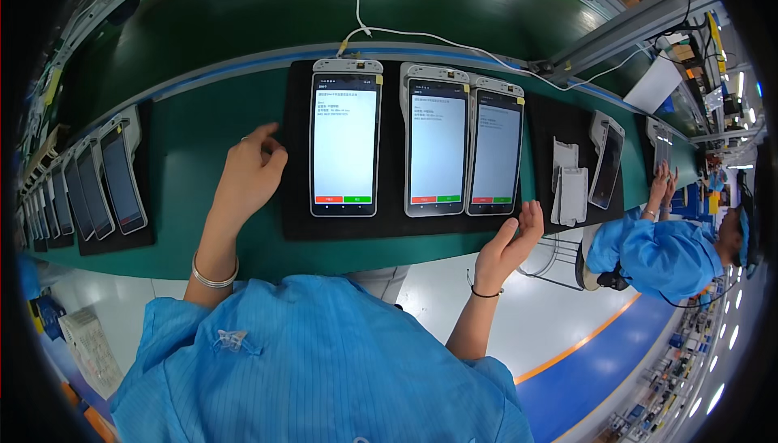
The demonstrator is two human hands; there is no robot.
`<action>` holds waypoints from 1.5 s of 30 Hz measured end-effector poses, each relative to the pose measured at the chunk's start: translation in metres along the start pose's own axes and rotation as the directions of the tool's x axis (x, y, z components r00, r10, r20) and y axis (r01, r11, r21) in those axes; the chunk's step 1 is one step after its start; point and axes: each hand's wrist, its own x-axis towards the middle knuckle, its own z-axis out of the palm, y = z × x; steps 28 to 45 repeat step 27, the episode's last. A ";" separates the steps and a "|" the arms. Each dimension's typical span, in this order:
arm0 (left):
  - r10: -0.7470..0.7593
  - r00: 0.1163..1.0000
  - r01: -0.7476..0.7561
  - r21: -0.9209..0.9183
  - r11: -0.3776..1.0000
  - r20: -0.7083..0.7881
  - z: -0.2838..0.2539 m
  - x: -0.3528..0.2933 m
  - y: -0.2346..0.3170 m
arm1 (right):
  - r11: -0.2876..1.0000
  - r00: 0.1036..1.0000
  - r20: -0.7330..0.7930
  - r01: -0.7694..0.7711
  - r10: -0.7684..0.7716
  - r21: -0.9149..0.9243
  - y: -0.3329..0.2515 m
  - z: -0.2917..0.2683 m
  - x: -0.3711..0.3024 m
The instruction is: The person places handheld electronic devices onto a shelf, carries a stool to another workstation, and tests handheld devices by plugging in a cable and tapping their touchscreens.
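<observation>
Three white handheld terminals with lit screens lie side by side on a black mat (pixel 348 226). The left terminal (pixel 344 143) stands apart from the other two, a white cable (pixel 421 34) running to its top edge. The middle terminal (pixel 438 147) and the right terminal (pixel 494 147) nearly touch. Each screen has a red and a green button along its bottom. My left hand (pixel 253 169) hovers just left of the left terminal, index finger stretched out and other fingers curled, holding nothing. Below the right terminal's lower corner, my right hand (pixel 510 252) is raised, empty, its fingers extended.
A row of dark-screened terminals (pixel 121 175) lies on mats at the left. To the right, white plastic covers (pixel 571 196) and another terminal (pixel 606 163) rest on a second mat. A co-worker (pixel 668 252) in blue handles a device farther right. A metal frame (pixel 624 17) rises behind.
</observation>
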 end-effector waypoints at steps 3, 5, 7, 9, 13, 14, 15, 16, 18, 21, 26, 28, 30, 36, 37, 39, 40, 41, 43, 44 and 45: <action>-0.084 0.992 0.098 -0.161 0.982 0.094 -0.006 -0.002 -0.001 | 1.000 1.000 0.022 -0.013 0.013 -0.013 -0.004 0.001 0.002; -0.107 0.987 0.135 -0.256 0.957 0.120 -0.007 0.002 0.000 | 1.000 0.999 0.030 -0.017 0.017 -0.003 -0.001 0.001 0.003; -0.078 0.984 0.111 -0.208 0.972 0.162 -0.007 0.002 0.005 | 1.000 0.999 0.022 -0.023 0.024 -0.002 0.001 0.001 0.006; -0.042 0.981 0.076 -0.177 0.981 0.189 -0.002 0.004 0.009 | 0.997 0.997 0.008 -0.074 0.074 -0.028 0.007 -0.001 0.009; 0.055 0.971 -0.004 -0.213 0.977 0.233 0.013 0.001 0.015 | 0.995 0.997 -0.054 -0.067 0.063 -0.078 0.015 -0.006 0.020; 0.083 0.965 -0.019 -0.250 0.968 0.249 0.017 0.000 0.017 | 0.995 0.997 -0.058 -0.065 0.060 -0.075 0.016 -0.007 0.022; 0.106 0.965 -0.039 -0.267 0.963 0.239 0.021 0.000 0.016 | 0.994 0.994 -0.069 -0.089 0.085 -0.061 0.017 -0.009 0.024; 0.113 0.964 -0.046 -0.268 0.962 0.240 0.022 0.001 0.018 | 0.992 0.990 -0.084 -0.116 0.112 -0.050 0.017 -0.010 0.025; 0.133 0.951 -0.071 -0.219 0.973 0.280 0.025 0.003 0.021 | 0.989 0.984 -0.100 -0.147 0.144 -0.026 0.018 -0.012 0.026; 0.156 0.941 -0.065 -0.290 0.955 0.300 0.031 0.003 0.020 | 0.992 0.984 -0.139 -0.119 0.114 -0.035 0.015 -0.016 0.024; 0.269 0.915 -0.167 -0.325 0.931 0.301 0.049 0.000 0.019 | 0.934 0.933 -0.073 0.356 -0.353 0.026 -0.015 -0.006 0.001; 0.261 0.901 -0.119 -0.382 0.916 0.346 0.049 0.001 0.020 | 0.932 0.931 -0.073 0.361 -0.358 0.030 -0.018 -0.005 0.002; 0.261 0.901 -0.119 -0.382 0.916 0.346 0.049 0.001 0.020 | 0.932 0.931 -0.073 0.361 -0.358 0.030 -0.018 -0.005 0.002; 0.261 0.901 -0.119 -0.382 0.916 0.346 0.049 0.001 0.020 | 0.932 0.931 -0.073 0.361 -0.358 0.030 -0.018 -0.005 0.002; 0.261 0.901 -0.119 -0.382 0.916 0.346 0.049 0.001 0.020 | 0.932 0.931 -0.073 0.361 -0.358 0.030 -0.018 -0.005 0.002; 0.261 0.901 -0.119 -0.382 0.916 0.346 0.049 0.001 0.020 | 0.932 0.931 -0.073 0.361 -0.358 0.030 -0.018 -0.005 0.002; 0.261 0.901 -0.119 -0.382 0.916 0.346 0.049 0.001 0.020 | 0.932 0.931 -0.073 0.361 -0.358 0.030 -0.018 -0.005 0.002; 0.261 0.901 -0.119 -0.382 0.916 0.346 0.049 0.001 0.020 | 0.932 0.931 -0.073 0.361 -0.358 0.030 -0.018 -0.005 0.002; 0.261 0.901 -0.119 -0.382 0.916 0.346 0.049 0.001 0.020 | 0.932 0.931 -0.073 0.361 -0.358 0.030 -0.018 -0.005 0.002; 0.261 0.901 -0.119 -0.382 0.916 0.346 0.049 0.001 0.020 | 0.932 0.931 -0.073 0.361 -0.358 0.030 -0.018 -0.005 0.002; 0.261 0.901 -0.119 -0.382 0.916 0.346 0.049 0.001 0.020 | 0.932 0.931 -0.073 0.361 -0.358 0.030 -0.018 -0.005 0.002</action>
